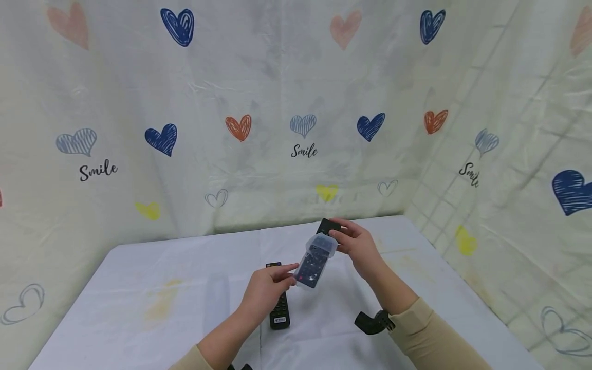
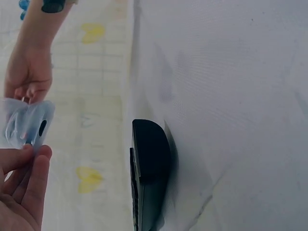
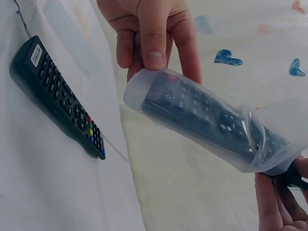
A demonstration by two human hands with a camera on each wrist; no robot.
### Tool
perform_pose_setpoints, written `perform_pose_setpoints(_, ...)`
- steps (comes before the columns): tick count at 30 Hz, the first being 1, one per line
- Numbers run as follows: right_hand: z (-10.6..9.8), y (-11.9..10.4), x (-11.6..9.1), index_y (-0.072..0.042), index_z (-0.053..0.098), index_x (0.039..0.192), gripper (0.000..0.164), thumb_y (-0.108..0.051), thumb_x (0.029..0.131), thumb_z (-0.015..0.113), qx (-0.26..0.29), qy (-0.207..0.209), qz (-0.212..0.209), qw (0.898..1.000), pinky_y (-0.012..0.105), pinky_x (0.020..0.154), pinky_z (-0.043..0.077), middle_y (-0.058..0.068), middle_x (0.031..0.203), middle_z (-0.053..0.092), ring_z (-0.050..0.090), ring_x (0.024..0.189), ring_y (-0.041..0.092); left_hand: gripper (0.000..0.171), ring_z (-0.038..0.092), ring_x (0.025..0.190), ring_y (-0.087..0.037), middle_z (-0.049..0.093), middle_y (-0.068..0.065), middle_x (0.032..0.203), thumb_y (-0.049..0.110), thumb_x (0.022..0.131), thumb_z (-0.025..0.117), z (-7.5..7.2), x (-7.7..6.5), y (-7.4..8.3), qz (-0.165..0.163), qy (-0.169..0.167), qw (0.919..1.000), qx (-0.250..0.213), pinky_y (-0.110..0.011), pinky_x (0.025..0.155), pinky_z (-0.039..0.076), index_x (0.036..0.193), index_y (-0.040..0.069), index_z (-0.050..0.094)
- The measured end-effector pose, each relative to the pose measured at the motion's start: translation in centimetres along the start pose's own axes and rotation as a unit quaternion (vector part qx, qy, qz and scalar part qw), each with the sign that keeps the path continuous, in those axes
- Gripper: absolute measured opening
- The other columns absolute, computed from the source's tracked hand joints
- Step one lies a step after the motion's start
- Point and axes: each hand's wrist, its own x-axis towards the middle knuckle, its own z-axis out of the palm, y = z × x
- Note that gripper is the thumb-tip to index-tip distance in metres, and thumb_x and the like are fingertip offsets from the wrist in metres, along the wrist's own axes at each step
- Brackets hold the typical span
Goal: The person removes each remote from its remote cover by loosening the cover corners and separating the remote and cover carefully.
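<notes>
Held up above the table, a black remote control (image 1: 313,263) sits mostly inside a translucent silicone cover (image 3: 231,149). Its bare black end (image 1: 326,226) sticks out past the cover's folded-back rim (image 1: 322,243). My right hand (image 1: 358,249) pinches that bare end between thumb and fingers. At the opposite, closed end of the cover, my left hand (image 1: 267,289) grips with thumb and fingertips. A second black remote control (image 3: 62,98), with rows of buttons and a white label, lies on the table below, partly hidden by the left hand in the head view.
A translucent sleeve (image 1: 216,298) lies flat on the white-covered table (image 1: 176,257), left of the second remote. Behind the table hangs a heart-printed curtain (image 1: 268,169), which also runs along the right side. Black straps (image 1: 373,322) sit at the wrists.
</notes>
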Motion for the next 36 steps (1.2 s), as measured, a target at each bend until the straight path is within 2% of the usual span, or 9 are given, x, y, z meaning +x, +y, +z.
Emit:
perform_pose_setpoints(8,-0.9,-0.1,0.0,-0.004,0.055,0.137,0.044,-0.011,0.095,0.067,0.072,0.033,-0.003,0.997,0.028,0.079,0.058,0.005,0.103,0.066,0.070,0.085,0.014,0.031,0.070,0.087,-0.013,0.074,0.007,0.093,0.015,0.091,0.071,-0.3,-0.3,-0.5,0.010,-0.008,0.9998,-0.013,-0.031,0.077,0.058,0.121,0.025,0.073)
perform_pose_setpoints(12,-1.3,-0.3,0.0,-0.006,0.054,0.137,0.043,-0.011,0.096,0.066,0.097,0.047,0.006,0.994,0.026,0.078,0.058,0.003,0.101,0.065,0.070,0.085,0.012,0.031,0.070,0.091,-0.013,0.073,0.006,0.098,0.016,0.093,0.070,-0.6,-0.5,-0.6,0.003,-0.010,0.9995,-0.029,-0.031,0.080,0.058,0.123,0.024,0.072)
perform_pose_setpoints(14,-1.3,-0.4,0.0,-0.007,0.052,0.140,0.044,-0.010,0.098,0.063,0.117,0.050,0.007,0.992,0.026,0.079,0.058,0.003,0.103,0.064,0.070,0.086,0.011,0.033,0.069,0.093,-0.011,0.072,0.005,0.102,0.018,0.093,0.070,-0.7,-0.5,-0.6,0.002,0.000,0.9991,-0.042,-0.030,0.081,0.058,0.126,0.025,0.070)
perform_pose_setpoints(19,-1.0,-1.0,-0.1,-0.012,0.055,0.135,0.036,-0.007,0.099,0.060,0.190,0.066,0.000,0.980,0.024,0.076,0.058,0.001,0.103,0.068,0.069,0.083,0.011,0.049,0.068,0.099,-0.017,0.068,-0.004,0.113,0.019,0.091,0.073,-0.4,-0.1,-0.4,-0.004,0.021,0.9916,-0.128,-0.032,0.083,0.058,0.138,0.025,0.060)
perform_pose_setpoints(22,-0.8,-1.1,-0.2,-0.017,0.061,0.124,0.028,-0.006,0.098,0.061,0.226,0.076,0.001,0.971,0.024,0.073,0.058,0.001,0.101,0.069,0.069,0.080,0.011,0.054,0.069,0.098,-0.021,0.067,-0.009,0.111,0.016,0.089,0.075,0.2,0.2,-0.4,-0.013,0.020,0.9839,-0.177,-0.032,0.081,0.059,0.140,0.023,0.058)
perform_pose_setpoints(24,-0.7,-1.1,-0.3,-0.019,0.064,0.118,0.025,-0.006,0.098,0.062,0.242,0.081,0.008,0.967,0.024,0.072,0.058,0.002,0.101,0.069,0.069,0.078,0.011,0.053,0.070,0.095,-0.022,0.068,-0.010,0.107,0.012,0.090,0.073,0.6,0.3,-0.5,-0.013,0.021,0.9810,-0.192,-0.032,0.080,0.059,0.140,0.020,0.058)
perform_pose_setpoints(27,-0.6,-1.0,-0.3,-0.020,0.064,0.117,0.024,-0.007,0.098,0.062,0.248,0.084,0.015,0.965,0.023,0.073,0.058,0.003,0.105,0.067,0.069,0.079,0.011,0.050,0.071,0.091,-0.020,0.067,-0.010,0.101,0.009,0.091,0.072,0.8,0.2,-0.4,-0.015,0.025,0.9808,-0.193,-0.031,0.077,0.059,0.138,0.019,0.060)
perform_pose_setpoints(31,-0.9,-0.8,-0.3,-0.020,0.065,0.117,0.024,-0.006,0.098,0.061,0.240,0.088,0.019,0.967,0.024,0.075,0.058,0.004,0.109,0.064,0.069,0.083,0.012,0.047,0.071,0.088,-0.024,0.068,-0.009,0.096,0.009,0.091,0.072,0.5,-0.2,-0.1,-0.011,0.021,0.9852,-0.170,-0.029,0.075,0.059,0.136,0.019,0.063)
perform_pose_setpoints(36,-1.7,-0.7,-0.2,-0.024,0.070,0.107,0.023,-0.005,0.098,0.062,0.236,0.082,0.013,0.968,0.025,0.076,0.058,0.000,0.107,0.068,0.069,0.085,0.012,0.047,0.070,0.089,-0.029,0.069,-0.007,0.095,0.011,0.091,0.072,0.1,-0.6,0.0,-0.008,0.009,0.9892,-0.146,-0.028,0.075,0.059,0.136,0.021,0.063)
